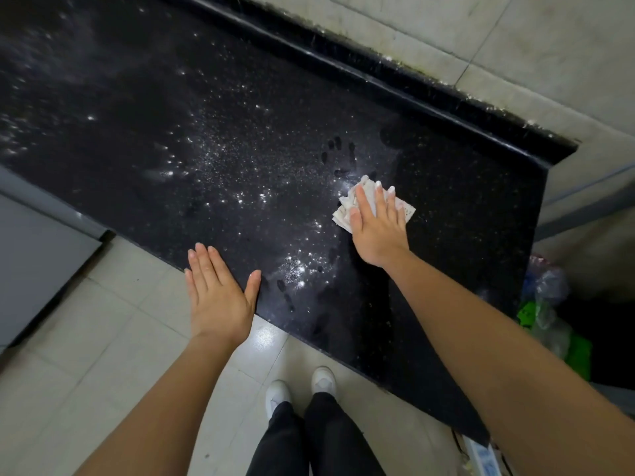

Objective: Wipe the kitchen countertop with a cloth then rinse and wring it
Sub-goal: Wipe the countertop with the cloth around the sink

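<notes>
One crumpled cloth (344, 214), seemingly wet countertop (206, 132)

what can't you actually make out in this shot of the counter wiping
- Head view: most of the white patterned cloth lies hidden under the flat right hand.
- The black speckled stone countertop blurs at far left, where the frame edge cuts it off.
- Whether the open left hand touches the counter's front edge or hovers cannot be told.
- The clear plastic bags at right: contents lost in shadow.
- No sink in frame.
</notes>
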Demonstrator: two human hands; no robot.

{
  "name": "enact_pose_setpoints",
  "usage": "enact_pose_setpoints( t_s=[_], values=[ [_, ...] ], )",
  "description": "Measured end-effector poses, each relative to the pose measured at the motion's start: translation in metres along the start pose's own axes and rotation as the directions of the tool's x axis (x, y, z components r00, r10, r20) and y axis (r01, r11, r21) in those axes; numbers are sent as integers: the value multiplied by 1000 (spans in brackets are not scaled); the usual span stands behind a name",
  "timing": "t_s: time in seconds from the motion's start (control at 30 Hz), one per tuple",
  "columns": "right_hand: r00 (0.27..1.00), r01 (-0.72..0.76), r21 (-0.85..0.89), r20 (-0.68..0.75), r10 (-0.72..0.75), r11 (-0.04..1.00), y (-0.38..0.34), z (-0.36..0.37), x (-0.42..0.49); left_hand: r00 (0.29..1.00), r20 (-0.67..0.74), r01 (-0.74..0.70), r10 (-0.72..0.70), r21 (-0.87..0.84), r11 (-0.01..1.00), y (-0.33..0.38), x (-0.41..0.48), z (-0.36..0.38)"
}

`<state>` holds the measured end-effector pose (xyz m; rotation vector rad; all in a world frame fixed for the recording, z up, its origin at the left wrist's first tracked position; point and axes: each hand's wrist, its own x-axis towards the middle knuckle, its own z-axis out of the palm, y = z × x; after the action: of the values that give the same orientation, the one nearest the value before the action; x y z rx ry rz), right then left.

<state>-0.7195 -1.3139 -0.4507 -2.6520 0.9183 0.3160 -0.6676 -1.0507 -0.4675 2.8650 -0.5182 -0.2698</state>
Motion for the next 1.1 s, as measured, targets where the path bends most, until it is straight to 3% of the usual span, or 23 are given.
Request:
enact_pose_setpoints(
  t_s=[0.17,0.5,0.57,0.7,0.77,0.9,1.1],
  values=[
    [999,48,-7,0,-48,999,-11,16,-43,1000,-9,-13,13,-15,1000,0,-1,-1],
    [948,319,-121,53,-315,940,-49,60,-142,998,62,9,-6,-42,999,2,0,-7],
    [918,396,-157,71,-390,905,-39,61,-147,996,84,12,-9,-41,999,2,1,-9],
    [784,620,-209,192,-590,756,-9,46,-137,995,100,15,-12,-24,1000,2,1,-11],
    [804,595,-213,187,-565,775,0,37,-124,995,98,18,-14,-32,999,3,0,-12],
    [926,366,-143,151,-345,920,9,16,-90,994,107,44,-39,-46,998,6,-1,-16],
    [980,188,-96,80,-180,978,29,-5,-28,996,77,-46,50,-51,998,29,30,-27]
  ],
)
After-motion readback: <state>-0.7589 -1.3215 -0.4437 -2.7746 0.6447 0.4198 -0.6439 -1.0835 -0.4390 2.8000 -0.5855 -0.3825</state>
